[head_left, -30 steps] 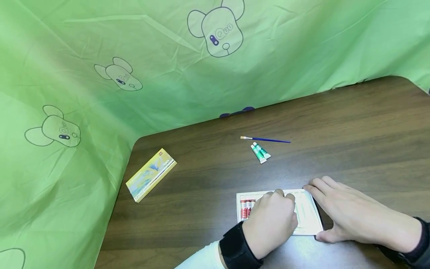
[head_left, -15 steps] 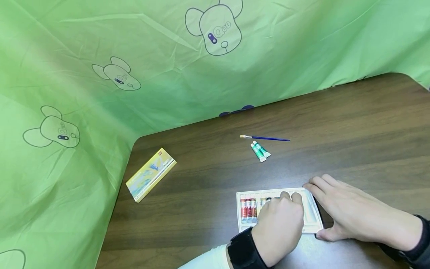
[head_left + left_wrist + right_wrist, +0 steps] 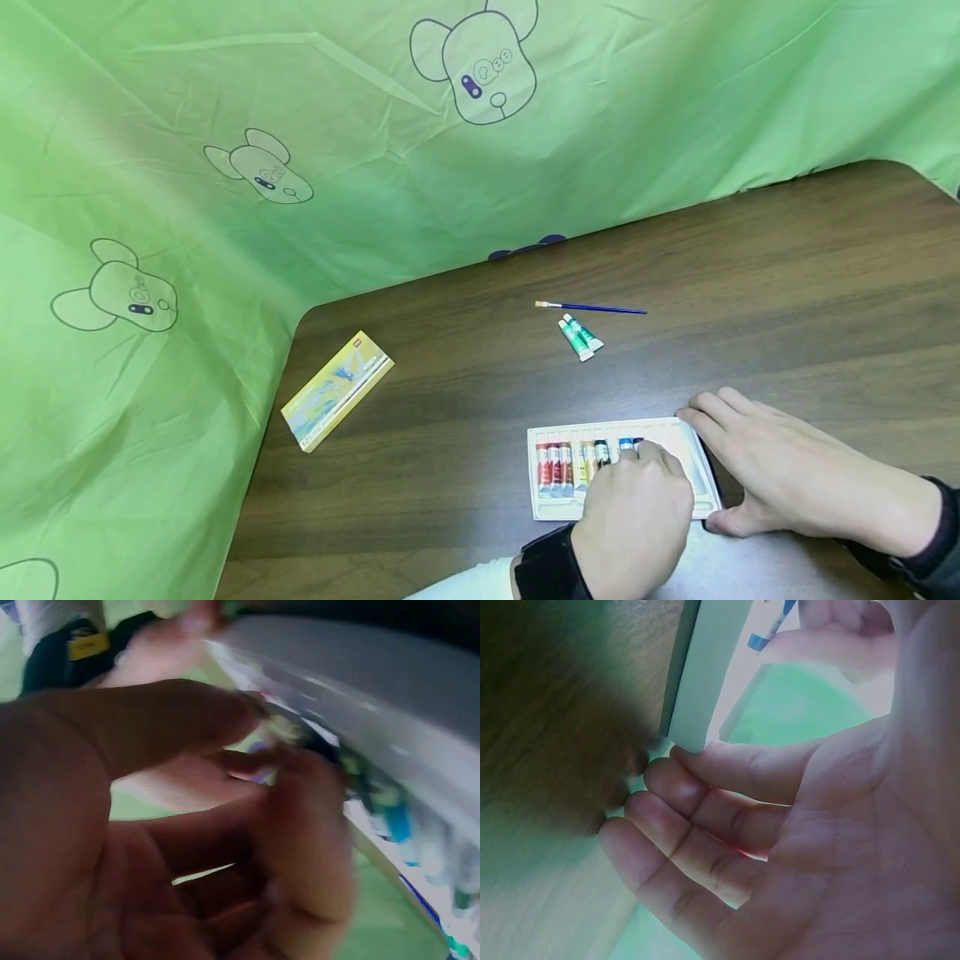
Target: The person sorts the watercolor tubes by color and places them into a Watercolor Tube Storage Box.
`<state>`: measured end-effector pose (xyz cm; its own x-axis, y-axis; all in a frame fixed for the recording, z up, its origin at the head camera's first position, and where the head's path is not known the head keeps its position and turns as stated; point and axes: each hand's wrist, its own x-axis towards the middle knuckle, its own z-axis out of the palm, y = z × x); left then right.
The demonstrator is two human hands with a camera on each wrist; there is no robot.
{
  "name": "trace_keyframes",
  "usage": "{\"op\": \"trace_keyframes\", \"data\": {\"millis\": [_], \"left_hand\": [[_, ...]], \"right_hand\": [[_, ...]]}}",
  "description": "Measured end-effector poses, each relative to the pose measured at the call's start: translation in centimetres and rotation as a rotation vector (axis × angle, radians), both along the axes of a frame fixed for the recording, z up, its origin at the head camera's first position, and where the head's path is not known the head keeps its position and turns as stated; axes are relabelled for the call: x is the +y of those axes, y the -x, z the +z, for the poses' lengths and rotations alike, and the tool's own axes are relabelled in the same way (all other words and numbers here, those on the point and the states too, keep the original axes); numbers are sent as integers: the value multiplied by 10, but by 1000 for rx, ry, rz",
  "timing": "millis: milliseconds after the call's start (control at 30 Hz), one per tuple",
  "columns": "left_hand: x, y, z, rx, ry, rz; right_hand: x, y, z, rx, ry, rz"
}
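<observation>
A white plastic tray (image 3: 557,508) lies near the front of the table, with a row of small paint tubes (image 3: 555,468) in its slots. Over its right half, my left hand (image 3: 637,521) pinches a paint tube between thumb and bent index finger. That tube's blue end (image 3: 759,642) shows in the right wrist view; most of it is hidden by the fingers. My right hand (image 3: 787,479) rests at the tray's right end, index finger at the far corner and thumb at the near one. Its fingers are fairly straight, with fingertips touching the tray's edge and the tabletop.
Beyond the tray lie two green paint tubes (image 3: 579,337) and a blue-handled paintbrush (image 3: 592,307). A yellow paint box (image 3: 337,392) lies to the left. Green printed cloth (image 3: 360,167) hangs along the back and left edges of the wooden table (image 3: 420,475).
My left hand has moved right and toward the near side along the tray, uncovering more tubes, yellow, black and blue among them. The right hand has stayed at the tray's end.
</observation>
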<state>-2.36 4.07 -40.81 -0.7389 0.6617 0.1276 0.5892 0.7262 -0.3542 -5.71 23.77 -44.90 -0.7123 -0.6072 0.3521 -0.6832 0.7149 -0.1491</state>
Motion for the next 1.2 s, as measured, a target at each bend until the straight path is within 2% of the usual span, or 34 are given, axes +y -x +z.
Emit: {"op": "trace_keyframes", "data": {"millis": [233,433,533,667,1033,1200], "left_hand": [[-2,-11,0,9,27,-43],[1,-11,-4,36,14,-38],[3,-10,-5,3,3,-36],[4,-11,-6,-6,-3,-37],[0,-14,-10,137,-19,9],[0,-11,-11,154,-25,25]], "right_hand": [[0,1,0,17,2,3],[0,0,-1,10,-8,-7],[0,0,-1,1,-9,-12],[0,0,0,-5,-12,-16],[-1,0,0,-9,-2,-8],[0,0,-1,5,8,-3]]}}
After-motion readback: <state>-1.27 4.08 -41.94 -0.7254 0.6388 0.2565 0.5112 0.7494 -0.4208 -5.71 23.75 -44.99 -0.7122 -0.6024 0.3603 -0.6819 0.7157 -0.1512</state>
